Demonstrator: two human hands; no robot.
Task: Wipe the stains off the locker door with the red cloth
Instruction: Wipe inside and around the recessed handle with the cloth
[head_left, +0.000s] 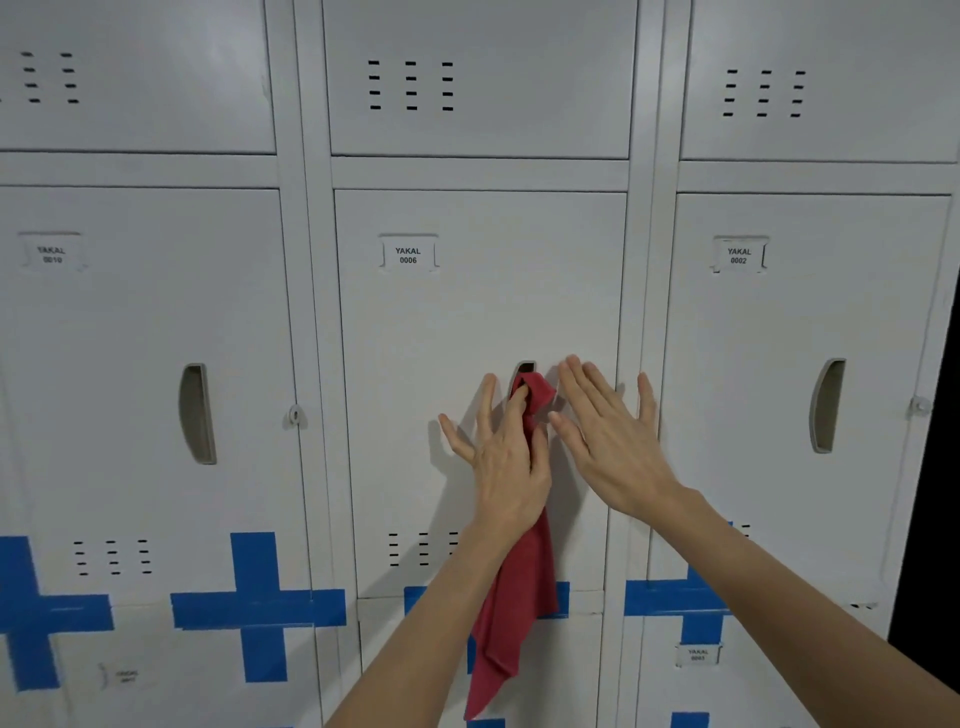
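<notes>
The grey locker door (467, 312) labelled YAKAL 0006 fills the middle of the head view. A red cloth (514, 597) hangs down from its recessed handle (525, 368). The cloth's top end is bunched at the handle slot. My left hand (501, 452) lies over the cloth just below the slot, with one finger curled around the bunched top and the other fingers spread on the door. My right hand (608, 436) is flat and open on the door just right of the handle, fingers apart, holding nothing. I cannot make out any stains on the door.
Neighbouring lockers stand on both sides, YAKAL 0010 (52, 254) on the left and YAKAL 0002 (737, 255) on the right, each with a recessed handle. Blue tape crosses (257, 608) mark the lower row. A dark gap (940, 467) runs along the far right edge.
</notes>
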